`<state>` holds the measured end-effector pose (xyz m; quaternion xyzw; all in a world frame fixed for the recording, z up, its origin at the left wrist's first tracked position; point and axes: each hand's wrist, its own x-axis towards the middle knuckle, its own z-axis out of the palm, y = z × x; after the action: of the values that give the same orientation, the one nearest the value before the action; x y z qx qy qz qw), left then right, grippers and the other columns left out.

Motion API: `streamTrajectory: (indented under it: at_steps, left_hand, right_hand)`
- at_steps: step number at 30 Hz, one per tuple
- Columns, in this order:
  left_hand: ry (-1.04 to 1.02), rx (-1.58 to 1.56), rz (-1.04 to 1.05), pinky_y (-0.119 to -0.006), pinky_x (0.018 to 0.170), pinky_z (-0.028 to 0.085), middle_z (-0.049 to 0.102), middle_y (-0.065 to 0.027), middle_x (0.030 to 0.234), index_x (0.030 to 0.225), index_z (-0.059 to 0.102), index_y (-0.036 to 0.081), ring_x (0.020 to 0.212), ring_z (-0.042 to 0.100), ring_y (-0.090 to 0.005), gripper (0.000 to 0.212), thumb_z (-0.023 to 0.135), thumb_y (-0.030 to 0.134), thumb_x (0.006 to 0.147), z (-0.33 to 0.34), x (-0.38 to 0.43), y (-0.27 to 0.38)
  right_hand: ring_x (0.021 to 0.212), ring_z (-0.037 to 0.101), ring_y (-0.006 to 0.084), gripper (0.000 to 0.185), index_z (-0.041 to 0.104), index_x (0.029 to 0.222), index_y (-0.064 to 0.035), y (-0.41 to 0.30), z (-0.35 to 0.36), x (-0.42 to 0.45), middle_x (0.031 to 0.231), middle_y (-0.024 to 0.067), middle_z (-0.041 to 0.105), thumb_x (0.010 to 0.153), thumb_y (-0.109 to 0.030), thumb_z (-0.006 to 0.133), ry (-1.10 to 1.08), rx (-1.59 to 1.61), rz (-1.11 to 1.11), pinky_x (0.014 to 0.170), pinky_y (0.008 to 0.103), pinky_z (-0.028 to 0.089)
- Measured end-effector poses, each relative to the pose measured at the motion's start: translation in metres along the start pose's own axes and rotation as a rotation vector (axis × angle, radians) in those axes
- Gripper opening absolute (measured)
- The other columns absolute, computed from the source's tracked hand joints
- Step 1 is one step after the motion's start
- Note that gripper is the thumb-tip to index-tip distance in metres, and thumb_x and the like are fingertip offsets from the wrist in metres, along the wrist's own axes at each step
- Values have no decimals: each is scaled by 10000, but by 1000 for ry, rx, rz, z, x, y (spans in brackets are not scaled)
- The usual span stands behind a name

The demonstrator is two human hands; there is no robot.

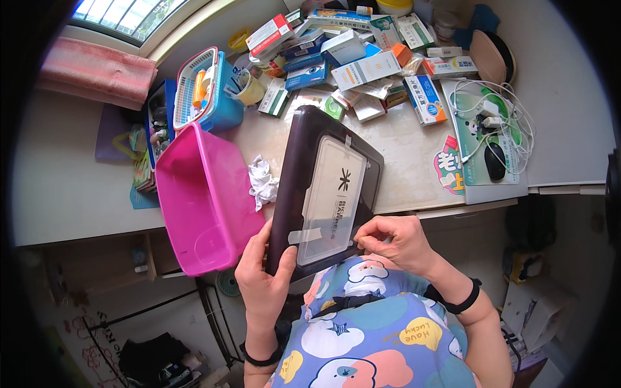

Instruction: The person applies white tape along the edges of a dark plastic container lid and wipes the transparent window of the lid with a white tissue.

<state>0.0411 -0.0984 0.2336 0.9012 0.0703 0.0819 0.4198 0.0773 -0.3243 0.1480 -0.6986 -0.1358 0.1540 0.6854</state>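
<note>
A dark brown plastic container lid [286,194] is tilted up in front of my body, over the desk's front edge. Its clear window panel [318,203] bears printed writing, and bits of translucent tape [304,236] are stuck along the panel's edges. My left hand [267,266] grips the lid's lower left corner, thumb on the face and fingers around the side. At the panel's lower right edge, my right hand [395,242] has thumb and forefinger pinched together; whether something thin is between them cannot be made out. Left of the lid stands a pink plastic bin [194,203], tipped towards me.
Crumpled white tissue [263,182] lies between bin and lid. Medicine boxes [366,70] are heaped at the back of the desk [402,179]. A blue basket [228,106] stands behind the bin. At right, a laptop [521,189] carries white cables [526,126] and a black mouse [495,161].
</note>
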Motion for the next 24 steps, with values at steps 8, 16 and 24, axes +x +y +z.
streamTrajectory:
  at_steps: [8,16,24]
  left_hand:
    - [76,528,49,-321,702,547,688,-171,928,1194,578,6,783,707,-272,440,735,103,795,13,9,13]
    - [146,648,88,-371,588,530,683,-136,833,1078,566,34,679,689,-321,371,760,190,803,22,15,2]
    - [151,682,143,-397,579,524,658,-150,867,1150,551,27,694,668,-344,389,728,225,866,17,16,-11]
  right_hand:
    - [678,684,149,73,560,949,-6,-4,8,7,763,77,671,979,-64,528,-159,-94,-23,628,268,540]
    - [676,681,227,69,551,940,-39,3,9,8,754,83,661,968,-101,536,-156,-174,-51,623,319,533]
    - [690,675,272,102,530,938,-53,1,9,14,744,86,658,976,-147,519,-205,-154,-22,631,357,530]
